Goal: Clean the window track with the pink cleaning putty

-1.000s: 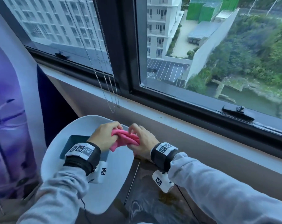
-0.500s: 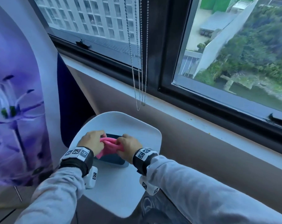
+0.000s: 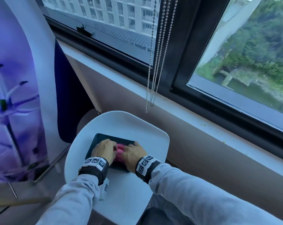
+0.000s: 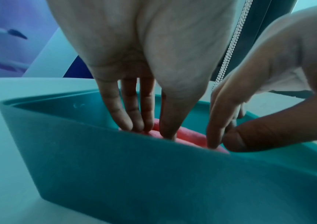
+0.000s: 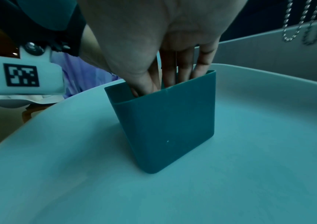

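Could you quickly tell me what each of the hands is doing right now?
Left hand: open, fingers pressing the pink putty.
Right hand: open, pressing the putty too.

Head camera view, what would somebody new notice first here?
Both hands, left hand and right hand, press the pink cleaning putty down into a teal box on a white chair seat. Above it, bead chains hang before the dark-framed window.
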